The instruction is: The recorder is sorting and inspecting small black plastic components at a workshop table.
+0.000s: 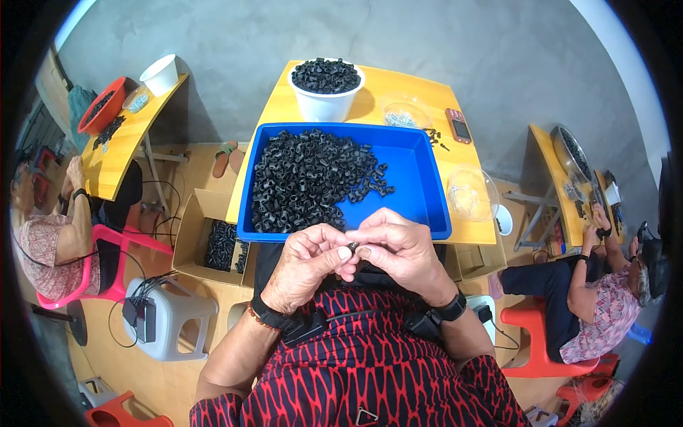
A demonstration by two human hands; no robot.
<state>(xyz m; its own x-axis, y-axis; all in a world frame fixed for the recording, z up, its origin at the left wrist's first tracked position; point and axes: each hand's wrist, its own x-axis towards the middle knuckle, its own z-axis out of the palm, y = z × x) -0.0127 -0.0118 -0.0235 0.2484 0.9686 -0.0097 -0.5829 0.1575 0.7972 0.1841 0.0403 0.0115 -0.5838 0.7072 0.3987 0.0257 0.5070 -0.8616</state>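
My left hand (307, 262) and my right hand (400, 250) meet in front of my body, just off the near edge of a blue tray (407, 174). Between the fingertips of both hands is a small dark part (353, 246); my fingers cover most of it, so its shape is unclear. A heap of small black plastic fittings (302, 178) fills the left and middle of the tray, and a few lie loose at the heap's right side.
Behind the tray stands a white bucket (326, 107) of black fittings. At right on the yellow table are a clear dish of small silvery pieces (402, 119), a phone (459, 128) and a clear round container (472, 193). A cardboard box (192, 242) sits lower left. People work at both side tables.
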